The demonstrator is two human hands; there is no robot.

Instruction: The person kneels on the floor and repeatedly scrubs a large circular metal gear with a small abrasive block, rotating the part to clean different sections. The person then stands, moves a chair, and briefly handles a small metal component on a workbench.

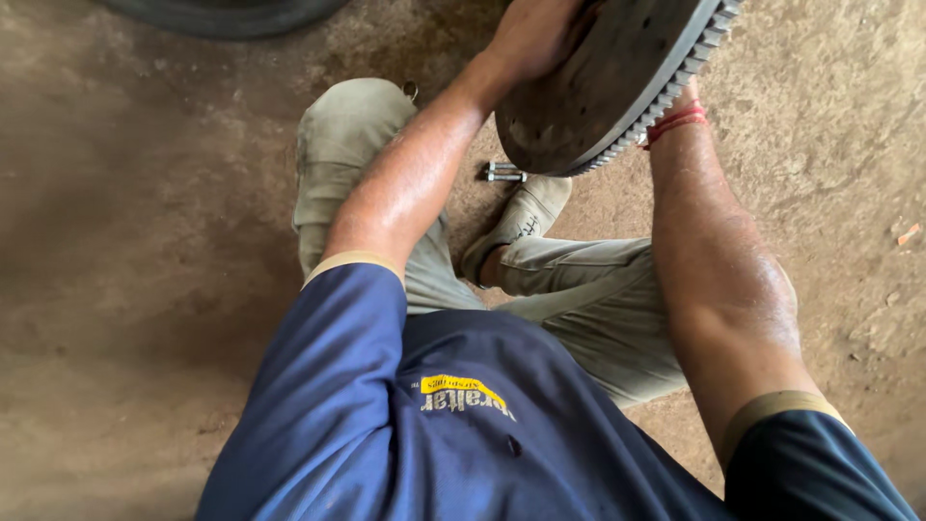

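Where bolts (504,173) lie, stained concrete floor (145,241)

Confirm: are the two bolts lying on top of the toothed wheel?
No, the two bolts lie on the dirt floor below the toothed wheel, beside the shoe.

Floor (145,241): bare concrete or packed earth, brown, stained and dusty, darker along the left side. On it: two steel bolts (504,173), lying side by side, just beside the toe of a worn pale shoe (526,217); the shoe itself, planted sole-down near the centre; a dark rubber tyre (222,12), only its edge in view at the top; a small reddish scrap (908,233) at the right edge; scattered grit nearby.
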